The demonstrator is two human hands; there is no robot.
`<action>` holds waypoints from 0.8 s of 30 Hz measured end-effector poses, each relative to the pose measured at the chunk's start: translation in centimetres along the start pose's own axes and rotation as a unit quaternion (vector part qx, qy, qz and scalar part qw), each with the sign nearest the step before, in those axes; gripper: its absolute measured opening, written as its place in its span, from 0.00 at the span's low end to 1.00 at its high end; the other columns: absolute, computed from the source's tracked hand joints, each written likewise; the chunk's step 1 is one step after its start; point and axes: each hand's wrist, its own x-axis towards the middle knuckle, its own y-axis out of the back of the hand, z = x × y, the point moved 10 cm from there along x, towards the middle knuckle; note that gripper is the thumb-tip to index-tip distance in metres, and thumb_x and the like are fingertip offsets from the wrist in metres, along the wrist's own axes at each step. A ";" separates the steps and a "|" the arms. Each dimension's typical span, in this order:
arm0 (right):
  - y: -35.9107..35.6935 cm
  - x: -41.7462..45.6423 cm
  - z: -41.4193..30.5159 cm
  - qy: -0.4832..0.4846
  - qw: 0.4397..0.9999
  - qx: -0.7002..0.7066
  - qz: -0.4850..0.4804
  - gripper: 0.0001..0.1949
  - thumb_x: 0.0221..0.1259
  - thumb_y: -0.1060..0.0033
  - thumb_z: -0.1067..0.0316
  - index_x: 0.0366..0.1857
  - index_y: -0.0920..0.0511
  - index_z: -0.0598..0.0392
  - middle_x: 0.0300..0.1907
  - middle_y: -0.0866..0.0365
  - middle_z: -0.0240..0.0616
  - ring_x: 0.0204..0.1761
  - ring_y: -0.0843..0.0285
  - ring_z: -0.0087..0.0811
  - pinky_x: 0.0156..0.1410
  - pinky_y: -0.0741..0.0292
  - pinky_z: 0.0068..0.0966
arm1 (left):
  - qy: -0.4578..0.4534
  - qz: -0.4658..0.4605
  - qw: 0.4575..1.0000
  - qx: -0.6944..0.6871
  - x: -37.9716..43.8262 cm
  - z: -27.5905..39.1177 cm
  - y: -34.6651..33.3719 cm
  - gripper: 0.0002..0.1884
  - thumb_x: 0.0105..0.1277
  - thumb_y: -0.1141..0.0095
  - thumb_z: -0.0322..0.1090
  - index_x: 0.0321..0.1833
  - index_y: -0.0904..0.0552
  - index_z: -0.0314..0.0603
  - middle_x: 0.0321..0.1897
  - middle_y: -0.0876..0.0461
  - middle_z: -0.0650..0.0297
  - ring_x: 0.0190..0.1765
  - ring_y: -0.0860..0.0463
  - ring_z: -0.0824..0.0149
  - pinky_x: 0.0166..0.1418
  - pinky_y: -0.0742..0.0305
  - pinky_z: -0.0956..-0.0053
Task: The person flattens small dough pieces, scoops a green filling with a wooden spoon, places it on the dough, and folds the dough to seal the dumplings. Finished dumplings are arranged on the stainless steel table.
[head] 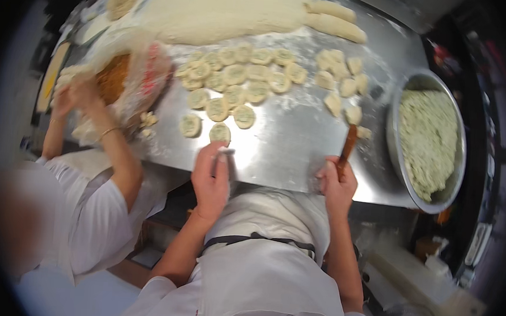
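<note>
My left hand (210, 177) is at the near edge of the steel table. Its fingertips meet the near edge of a flat dough round with green-flecked filling (220, 133); whether they grip it is unclear. A narrow brown spatula or stick (349, 140), apparently wooden, is held in my right hand (340, 181). Its far end points at small plain dough pieces (348, 87), several of which lie loosely grouped. Ahead of my left hand, several similar filled rounds (234, 74) lie close together, some overlapping.
A steel bowl (462, 142) of pale green filling (428, 135) stands at right. A large dough slab (228, 6) and dough rolls (337, 25) lie across the back of the floured table (281, 138). At left, a co-worker's hands (79, 95) work beside a plastic bag (146, 78) with orange-brown filling (113, 75).
</note>
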 end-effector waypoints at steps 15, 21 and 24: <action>5.6 -0.3 0.4 0.042 0.995 0.013 0.094 0.08 0.78 0.42 0.65 0.42 0.21 0.59 0.25 0.21 0.31 0.20 0.33 0.14 0.26 0.35 0.16 | -0.194 -0.139 0.967 0.094 8.8 9.3 -25.3 0.33 0.65 0.32 0.32 0.72 0.29 0.34 0.66 0.26 0.46 0.69 0.28 0.43 0.73 0.34 0.55; 5.9 -1.1 0.6 0.048 0.994 -0.010 0.094 0.07 0.74 0.38 0.66 0.41 0.20 0.59 0.25 0.20 0.28 0.25 0.27 0.15 0.32 0.30 0.17 | -0.211 -0.094 0.973 -0.024 6.2 8.9 -20.1 0.20 0.64 0.35 0.26 0.60 0.18 0.37 0.59 0.20 0.51 0.59 0.22 0.46 0.64 0.26 0.56; 5.4 -1.0 -0.1 0.069 0.993 -0.028 0.087 0.06 0.74 0.38 0.67 0.41 0.20 0.59 0.25 0.19 0.30 0.26 0.25 0.16 0.33 0.28 0.18 | -0.252 -0.189 0.942 0.117 1.5 8.2 -17.5 0.24 0.66 0.34 0.31 0.65 0.20 0.35 0.66 0.23 0.49 0.67 0.26 0.44 0.71 0.30 0.53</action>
